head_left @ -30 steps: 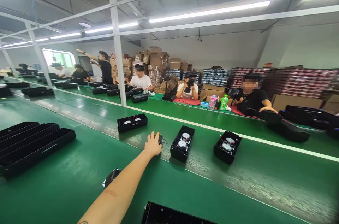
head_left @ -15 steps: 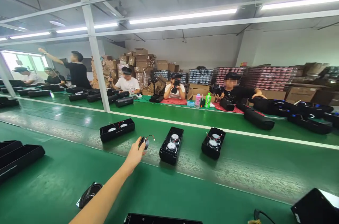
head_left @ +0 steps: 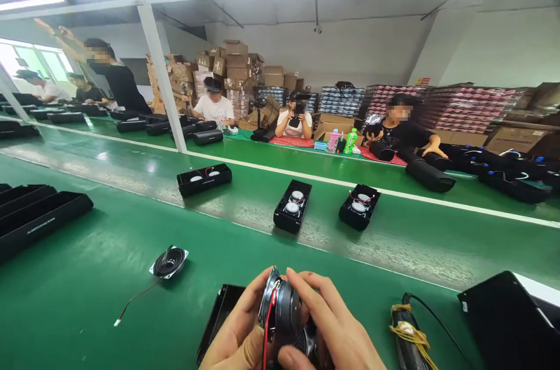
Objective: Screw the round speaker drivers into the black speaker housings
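Observation:
Close in front of me, both hands are around a loudspeaker driver [head_left: 287, 307] with a metal frame, a dark round magnet and a red wire. My left hand [head_left: 238, 329] grips its frame side, thumb by the wire. My right hand [head_left: 339, 323] closes on the magnet side. A dark mesh part [head_left: 303, 339] shows below the driver, between the hands; I cannot make out what it belongs to. Under my left hand lies a black casing [head_left: 214, 314], mostly hidden. Another loudspeaker driver [head_left: 170, 262] lies on the green bench to the left, its cable trailing toward me.
Black speaker housings with paired round drivers sit on the conveyor: one at left [head_left: 204, 180], one in the middle [head_left: 292, 206], one at right [head_left: 359, 206]. Empty black shells [head_left: 44, 224] lie left. A yellow-wrapped tool [head_left: 406, 332] and a black box [head_left: 503, 317] lie right. Several people sit opposite.
My left hand has come back from over the conveyor with the driver, and my right hand has joined it. The view has tilted down. The person standing at left has moved their arms.

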Action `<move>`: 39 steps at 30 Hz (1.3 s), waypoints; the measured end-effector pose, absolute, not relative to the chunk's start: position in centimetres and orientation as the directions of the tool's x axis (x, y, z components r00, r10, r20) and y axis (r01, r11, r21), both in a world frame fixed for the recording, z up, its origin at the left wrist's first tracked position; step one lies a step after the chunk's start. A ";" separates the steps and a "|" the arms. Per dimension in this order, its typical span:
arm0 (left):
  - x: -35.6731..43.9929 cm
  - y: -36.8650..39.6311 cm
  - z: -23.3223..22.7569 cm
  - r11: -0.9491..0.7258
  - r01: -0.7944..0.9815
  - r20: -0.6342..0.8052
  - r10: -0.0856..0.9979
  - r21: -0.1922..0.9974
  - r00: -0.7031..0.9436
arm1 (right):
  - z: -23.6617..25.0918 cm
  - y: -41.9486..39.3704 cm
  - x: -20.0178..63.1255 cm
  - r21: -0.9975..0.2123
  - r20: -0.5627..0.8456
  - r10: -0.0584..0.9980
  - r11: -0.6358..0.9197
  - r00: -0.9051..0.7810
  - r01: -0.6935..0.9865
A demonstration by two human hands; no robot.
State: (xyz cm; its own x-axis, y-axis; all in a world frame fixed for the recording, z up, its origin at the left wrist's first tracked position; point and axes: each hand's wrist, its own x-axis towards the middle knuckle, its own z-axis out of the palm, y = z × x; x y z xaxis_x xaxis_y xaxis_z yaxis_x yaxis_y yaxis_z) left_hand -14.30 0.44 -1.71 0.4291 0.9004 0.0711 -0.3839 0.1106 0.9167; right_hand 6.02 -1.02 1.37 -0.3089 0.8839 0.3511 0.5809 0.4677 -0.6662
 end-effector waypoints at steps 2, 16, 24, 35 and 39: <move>-14.0 -0.1 -1.6 0.134 -0.411 0.072 0.891 0.902 0.448 | 2.2 -0.9 5.7 -0.654 0.379 0.863 0.505 -0.334 0.563; -21.9 -0.7 -4.9 -0.499 0.658 0.313 0.867 0.565 0.388 | 3.9 0.7 8.1 -0.563 -0.094 0.890 0.322 -0.446 0.761; -21.0 -0.1 -6.3 -0.497 0.668 0.339 0.868 0.554 0.364 | 2.6 1.3 6.7 -0.157 -0.234 0.854 0.439 -0.465 0.885; -20.7 0.0 -6.4 -0.515 0.624 0.368 0.857 0.588 0.360 | 2.0 1.6 6.4 -0.129 -0.268 0.811 0.505 -0.521 0.853; -20.7 -0.1 -6.5 -0.507 0.628 0.352 0.862 0.591 0.365 | 1.4 1.4 6.7 -0.133 -0.238 0.816 0.510 -0.527 0.850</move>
State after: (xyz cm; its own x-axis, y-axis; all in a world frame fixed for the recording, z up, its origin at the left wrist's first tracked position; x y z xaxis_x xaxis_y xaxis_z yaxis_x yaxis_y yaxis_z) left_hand -20.74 -0.12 -6.48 0.3647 0.8621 0.3519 0.6275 -0.5067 0.5911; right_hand 6.72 1.36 1.44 -0.5272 0.8156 -0.2384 0.8497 0.5101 -0.1335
